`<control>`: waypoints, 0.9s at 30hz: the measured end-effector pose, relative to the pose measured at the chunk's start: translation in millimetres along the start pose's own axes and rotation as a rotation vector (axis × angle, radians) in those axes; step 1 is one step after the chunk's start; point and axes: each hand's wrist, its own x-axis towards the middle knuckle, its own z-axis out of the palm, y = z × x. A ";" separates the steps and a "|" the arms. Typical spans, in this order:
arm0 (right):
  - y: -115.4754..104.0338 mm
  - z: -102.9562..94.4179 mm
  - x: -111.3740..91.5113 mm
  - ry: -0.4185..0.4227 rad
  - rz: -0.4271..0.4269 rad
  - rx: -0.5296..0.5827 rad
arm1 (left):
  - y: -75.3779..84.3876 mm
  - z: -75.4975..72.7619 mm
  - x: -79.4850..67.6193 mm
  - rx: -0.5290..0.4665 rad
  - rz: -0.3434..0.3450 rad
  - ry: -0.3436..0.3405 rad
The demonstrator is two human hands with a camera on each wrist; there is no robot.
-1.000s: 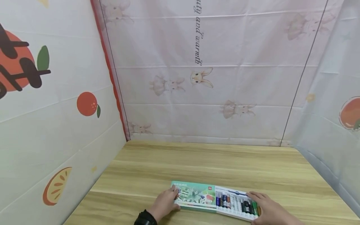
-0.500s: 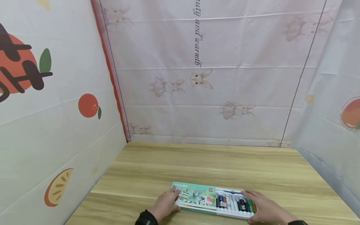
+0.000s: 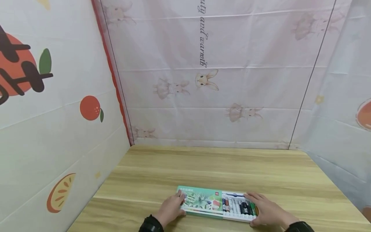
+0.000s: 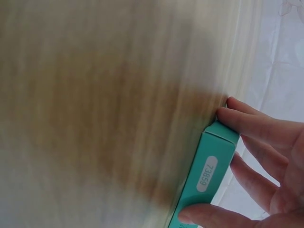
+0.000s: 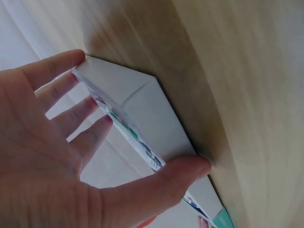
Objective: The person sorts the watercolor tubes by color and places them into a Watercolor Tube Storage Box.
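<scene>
A flat paint box lies at the table's front, its green printed sleeve (image 3: 200,200) covering the left part and its white inner tray (image 3: 236,217) sticking out on the right. Several paint tubes (image 3: 244,207) stand in a row in the tray, with a thin blue brush (image 3: 235,195) along its far edge. My left hand (image 3: 170,208) grips the sleeve's left end, thumb on the near side, fingers round the far corner; the end panel (image 4: 209,164) reads 73859. My right hand (image 3: 269,211) holds the tray's right end between thumb and fingertips, hiding its last tubes.
The wooden table (image 3: 203,164) runs back to a pinkish curtain (image 3: 185,122) printed with rabbits. A fruit-print curtain (image 3: 66,138) closes the left side and a pale one (image 3: 339,135) the right. Both wrists wear black bands.
My right hand has moved left with the tray, which now sticks out less from the sleeve, and fewer tubes show. The left hand keeps its grip in place.
</scene>
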 end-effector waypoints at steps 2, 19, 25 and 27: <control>-1.5 0.0 1.1 0.001 -0.003 -0.005 | -0.2 -0.1 0.4 0.001 0.002 -0.001; -10.2 0.0 10.6 0.013 -0.015 -0.014 | -2.4 -3.6 -0.6 0.030 0.000 0.002; -5.1 -3.8 15.4 0.002 -0.066 0.032 | -2.0 -0.6 0.1 0.040 0.026 0.045; -3.2 -4.3 14.0 0.014 -0.055 0.053 | -1.0 1.1 -0.4 0.037 0.037 0.046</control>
